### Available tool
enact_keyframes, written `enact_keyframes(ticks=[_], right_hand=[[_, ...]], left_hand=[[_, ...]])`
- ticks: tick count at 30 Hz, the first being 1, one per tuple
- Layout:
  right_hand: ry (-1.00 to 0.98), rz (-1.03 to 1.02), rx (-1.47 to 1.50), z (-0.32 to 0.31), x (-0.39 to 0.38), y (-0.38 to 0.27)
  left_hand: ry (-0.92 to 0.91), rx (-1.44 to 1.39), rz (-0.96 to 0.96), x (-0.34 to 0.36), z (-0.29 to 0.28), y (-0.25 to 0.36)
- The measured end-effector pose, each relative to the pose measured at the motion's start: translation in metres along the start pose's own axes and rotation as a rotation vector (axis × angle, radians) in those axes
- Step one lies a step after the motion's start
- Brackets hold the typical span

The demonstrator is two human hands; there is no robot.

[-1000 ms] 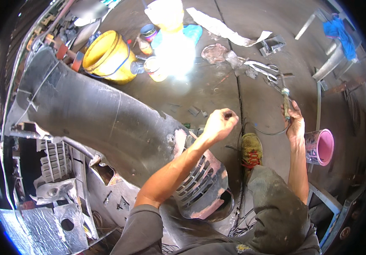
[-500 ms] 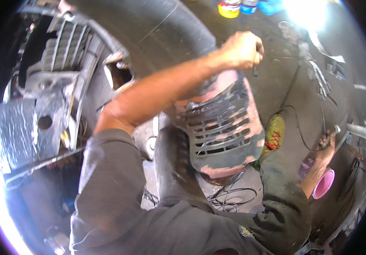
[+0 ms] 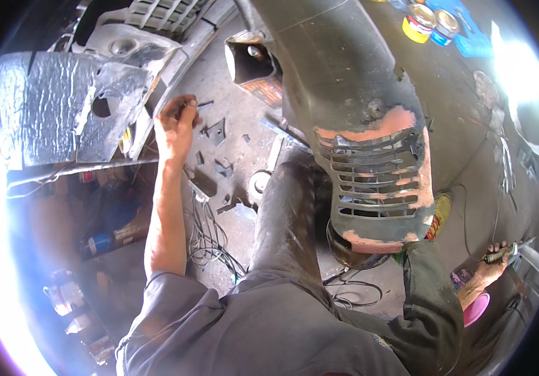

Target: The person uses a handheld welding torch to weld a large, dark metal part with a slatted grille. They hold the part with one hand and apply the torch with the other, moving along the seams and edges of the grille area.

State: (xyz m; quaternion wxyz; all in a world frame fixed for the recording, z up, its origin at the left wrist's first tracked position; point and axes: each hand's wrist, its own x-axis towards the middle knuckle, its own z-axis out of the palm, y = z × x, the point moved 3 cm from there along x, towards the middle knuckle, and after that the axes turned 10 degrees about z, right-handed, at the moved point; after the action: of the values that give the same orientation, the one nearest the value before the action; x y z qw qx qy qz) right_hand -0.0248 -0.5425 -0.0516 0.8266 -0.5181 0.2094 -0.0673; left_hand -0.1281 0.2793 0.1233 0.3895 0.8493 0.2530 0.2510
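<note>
Tool (image 3: 500,255) is at far right, well apart from the panel: slim, greenish handle, metal end; finer detail too small to read. Right hand (image 3: 487,271) has its fingers wrapped around the handle, metal end pointing outward, likely to keep it off leg and panel. Panel (image 3: 344,62) runs down between the legs (image 3: 288,219), slatted end nearest the lap, presumably for easy reach: dark, curved, scuffed, one edge nicked, pink patches (image 3: 369,130) around the slats. Dark rounded thing (image 3: 357,259) shows under that end, maybe a prop; can't tell what. Left hand (image 3: 178,122) is off on the other side by dark scraps (image 3: 217,131), fingers curled in; sliver at the tips, can't tell if gripped or lying behind. Loose cables (image 3: 210,241) below it, foil-faced part (image 3: 50,100) left, pink bucket (image 3: 477,310) below the right hand, cans (image 3: 418,24) beyond the panel.
</note>
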Motion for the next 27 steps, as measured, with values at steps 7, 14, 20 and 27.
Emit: enact_keyframes(ticks=[7, 14, 20, 27], right_hand=[[-0.141, -0.051, 0.024, -0.005, 0.009, -0.024], [-0.109, -0.11, -0.09, 0.107, -0.064, -0.039], [0.087, -0.127, -0.102, 0.009, -0.012, -0.037], [0.123, -0.144, -0.083, 0.047, -0.031, -0.033]], left_hand=[[-0.24, 0.413, -0.281, -0.112, 0.008, -0.149], [-0.851, 1.001, -0.336, -0.3, 0.003, -0.245], [-0.657, 0.771, -0.57, -0.226, -0.019, -0.219], [-0.366, 0.228, 0.348, -0.024, 0.098, 0.013]])
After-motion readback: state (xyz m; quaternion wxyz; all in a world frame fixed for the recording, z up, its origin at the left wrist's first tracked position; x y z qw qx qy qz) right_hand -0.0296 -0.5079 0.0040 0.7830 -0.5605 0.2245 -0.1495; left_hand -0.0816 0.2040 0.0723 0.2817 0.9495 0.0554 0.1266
